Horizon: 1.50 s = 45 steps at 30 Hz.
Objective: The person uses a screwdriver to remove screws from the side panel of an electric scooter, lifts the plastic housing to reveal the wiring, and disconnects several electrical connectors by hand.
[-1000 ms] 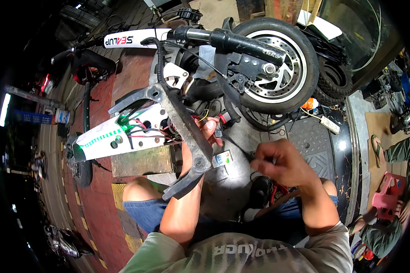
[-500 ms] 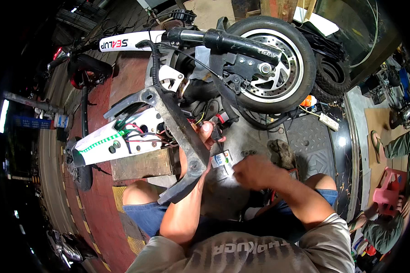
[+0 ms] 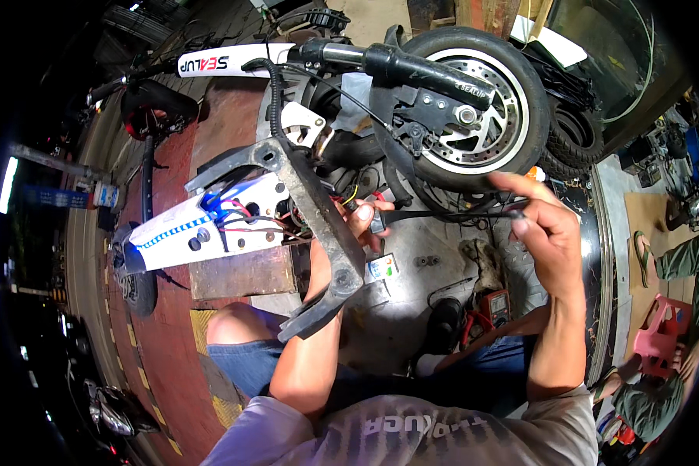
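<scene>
My left hand (image 3: pixel 363 225) reaches under a dark scuffed bracket (image 3: pixel 307 210). Its fingers are closed on a small black piece, perhaps a wrapped connector, among the wires. From there a black strip (image 3: pixel 443 215), which looks like electrical tape, runs taut to the right. My right hand (image 3: pixel 550 233) pinches its far end, with the index finger stretched out. Left of the bracket lies a white scooter deck (image 3: pixel 248 206) with red and black wires and a lit blue strip. Behind stand the front wheel (image 3: pixel 474 155) with its brake disc and the white stem (image 3: pixel 237 64).
A wooden block (image 3: pixel 241 278) supports the deck. On the ground by my feet are a red multimeter (image 3: pixel 495 307), a dark shoe (image 3: pixel 444 322) and a small white packet (image 3: pixel 380 269). Loose tyres (image 3: pixel 571 136) lie beyond the wheel. A pink stool (image 3: pixel 663 334) and another person are at right.
My right hand has moved up and to the right, drawing the black strip out taut. My left hand keeps its hold. The deck's light has turned from green to blue, and the view has shifted slightly.
</scene>
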Available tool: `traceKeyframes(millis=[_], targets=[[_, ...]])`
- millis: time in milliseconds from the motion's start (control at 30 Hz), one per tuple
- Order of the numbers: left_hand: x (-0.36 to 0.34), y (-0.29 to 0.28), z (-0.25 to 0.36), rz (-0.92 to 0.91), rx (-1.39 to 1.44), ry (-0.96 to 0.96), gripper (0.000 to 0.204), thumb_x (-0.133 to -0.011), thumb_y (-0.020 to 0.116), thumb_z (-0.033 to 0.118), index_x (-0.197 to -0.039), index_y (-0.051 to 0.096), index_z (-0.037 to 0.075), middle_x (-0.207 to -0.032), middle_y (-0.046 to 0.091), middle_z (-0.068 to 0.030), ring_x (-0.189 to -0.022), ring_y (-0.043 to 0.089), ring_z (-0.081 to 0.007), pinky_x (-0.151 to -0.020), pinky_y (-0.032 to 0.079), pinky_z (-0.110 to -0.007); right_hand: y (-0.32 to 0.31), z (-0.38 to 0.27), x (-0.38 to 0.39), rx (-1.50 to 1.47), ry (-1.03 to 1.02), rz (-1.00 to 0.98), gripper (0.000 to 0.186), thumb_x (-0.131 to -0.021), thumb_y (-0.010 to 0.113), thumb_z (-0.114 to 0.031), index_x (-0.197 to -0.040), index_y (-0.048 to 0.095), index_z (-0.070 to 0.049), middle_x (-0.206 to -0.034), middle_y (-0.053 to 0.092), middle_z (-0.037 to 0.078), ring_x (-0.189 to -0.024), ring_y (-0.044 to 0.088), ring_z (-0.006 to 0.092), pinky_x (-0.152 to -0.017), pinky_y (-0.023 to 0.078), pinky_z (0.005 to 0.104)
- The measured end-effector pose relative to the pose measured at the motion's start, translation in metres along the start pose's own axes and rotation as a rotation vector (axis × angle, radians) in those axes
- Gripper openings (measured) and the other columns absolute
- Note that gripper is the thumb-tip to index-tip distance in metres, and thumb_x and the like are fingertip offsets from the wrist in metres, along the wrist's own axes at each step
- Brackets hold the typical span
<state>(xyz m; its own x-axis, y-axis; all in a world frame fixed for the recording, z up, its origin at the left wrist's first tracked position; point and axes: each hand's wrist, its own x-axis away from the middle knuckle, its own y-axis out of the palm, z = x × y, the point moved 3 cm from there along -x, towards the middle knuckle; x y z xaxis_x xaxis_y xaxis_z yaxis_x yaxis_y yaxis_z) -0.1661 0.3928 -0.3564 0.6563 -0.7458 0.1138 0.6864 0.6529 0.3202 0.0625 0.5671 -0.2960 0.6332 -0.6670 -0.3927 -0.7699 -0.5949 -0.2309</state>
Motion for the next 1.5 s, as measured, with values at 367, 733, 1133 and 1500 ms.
traceKeyframes(millis=[367,733,1133,1500], targets=[[0.002,-0.003,0.003,-0.043,-0.15,0.035,0.029,-0.094,0.075,0.032,-0.091,0.062,0.005,-0.096,0.07,-0.0139,-0.057,0.056,-0.0101,-0.048,0.045,-0.023,0.027,-0.042,0.023,-0.794,0.426,-0.038,0.035,-0.102,0.055,-0.015,-0.071,0.056,0.0,-0.061,0.054,0.007,-0.059,0.058,0.0186,-0.06,0.048,0.0323],[-0.002,0.003,0.002,-0.153,0.008,0.044,0.033,-0.097,0.073,0.035,-0.088,0.062,0.004,-0.079,0.059,-0.0039,-0.057,0.054,-0.0096,-0.049,0.04,-0.024,0.08,0.01,-0.002,0.243,0.17,-0.161,0.031,-0.101,0.064,-0.026,-0.101,0.071,0.004,-0.099,0.07,0.017,-0.074,0.068,0.0376,-0.069,0.051,0.044],[-0.003,-0.002,-0.004,-0.163,0.12,0.062,0.026,-0.095,0.076,0.024,-0.106,0.061,0.006,-0.105,0.063,-0.0108,-0.066,0.06,-0.0202,-0.049,0.05,-0.032,0.104,0.015,-0.017,-0.72,0.536,-0.224,0.029,-0.097,0.069,-0.025,-0.077,0.071,-0.004,-0.074,0.068,-0.001,-0.066,0.053,0.0043,-0.062,0.037,0.0228],[-0.01,0.001,-0.008,-0.175,0.157,0.124,0.035,-0.095,0.077,0.029,-0.107,0.056,0.003,-0.097,0.064,-0.0122,-0.056,0.062,-0.026,-0.046,0.05,-0.035,0.137,-0.007,-0.046,-0.947,0.509,-0.105,0.033,-0.1,0.063,-0.025,-0.084,0.067,0.004,-0.066,0.054,0.001,-0.059,0.054,0.0104,-0.04,0.041,0.0284]])
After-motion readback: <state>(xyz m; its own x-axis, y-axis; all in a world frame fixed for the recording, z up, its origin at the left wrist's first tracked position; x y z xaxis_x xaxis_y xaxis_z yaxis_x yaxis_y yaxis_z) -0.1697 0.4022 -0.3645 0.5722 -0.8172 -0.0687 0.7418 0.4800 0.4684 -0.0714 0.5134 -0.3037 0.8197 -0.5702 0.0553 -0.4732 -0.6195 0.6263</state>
